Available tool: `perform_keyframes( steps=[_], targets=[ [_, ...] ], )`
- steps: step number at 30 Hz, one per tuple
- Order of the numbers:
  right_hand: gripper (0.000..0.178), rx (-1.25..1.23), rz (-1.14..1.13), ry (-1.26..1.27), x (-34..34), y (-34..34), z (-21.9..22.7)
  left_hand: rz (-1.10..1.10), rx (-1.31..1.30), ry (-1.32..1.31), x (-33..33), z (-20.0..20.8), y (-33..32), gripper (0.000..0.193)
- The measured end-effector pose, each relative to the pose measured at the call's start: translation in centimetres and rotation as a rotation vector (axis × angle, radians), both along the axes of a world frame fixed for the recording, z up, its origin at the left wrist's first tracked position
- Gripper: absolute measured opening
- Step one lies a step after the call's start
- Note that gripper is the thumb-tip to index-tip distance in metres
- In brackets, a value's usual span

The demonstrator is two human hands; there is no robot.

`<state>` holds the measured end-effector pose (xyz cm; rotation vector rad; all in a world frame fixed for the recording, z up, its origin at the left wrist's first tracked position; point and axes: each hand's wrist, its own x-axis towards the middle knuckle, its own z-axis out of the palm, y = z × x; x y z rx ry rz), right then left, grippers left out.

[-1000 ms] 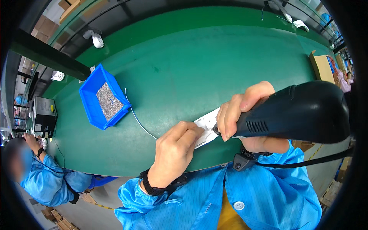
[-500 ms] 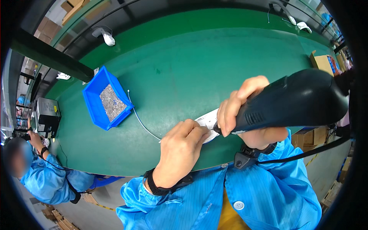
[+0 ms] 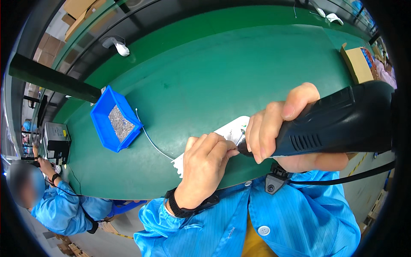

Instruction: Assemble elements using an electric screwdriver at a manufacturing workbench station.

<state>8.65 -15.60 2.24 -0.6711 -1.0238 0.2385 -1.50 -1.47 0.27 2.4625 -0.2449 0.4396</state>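
Observation:
My right hand is wrapped round a black electric screwdriver, held nearly level with its tip pointing left. Below the tip, a long white plastic part lies slanted across the green bench, partly covered by both hands. My left hand rests over that part. Its thumb and index finger are pinched together right at the screwdriver's tip; whatever they hold is too small to make out. A thin white cable runs from the part's left end toward a blue bin holding many small silvery screws.
An open cardboard box stands at the far right of the bench. White devices sit along the back edge. At the left, a co-worker in blue sits near a grey-black box-shaped machine. A dark post rises at the bench's left.
The screwdriver and my right hand have shifted slightly right and down. My left fingers have come to the tip, and more of the white part shows. The view has tilted a little.

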Motion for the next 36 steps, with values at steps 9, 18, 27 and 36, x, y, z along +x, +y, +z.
perform_keyframes(
  steps=[9, 18, 27, 36],
  targets=[
    [0.069, -0.127, 0.03, 0.11, -0.8, -1.9, 1.2, -0.028, -0.016, 0.014, 0.4, -0.1, -0.6, 0.015],
    [0.075, 0.002, -0.093, 0.069, -0.1, -1.3, -1.6, 0.038, 0.024, 0.048, 0.3, 0.2, -0.1, 0.077],
    [0.078, -0.03, -0.155, 0.092, 0.6, -1.1, -2.3, 0.048, 0.131, 0.15, -0.1, -1.2, 0.6, 0.071],
    [0.075, -0.054, -0.074, -0.023, 1.2, -1.4, -3.3, 0.07, 0.178, 0.11, 0.1, -1.6, 0.4, 0.064]
  ],
)
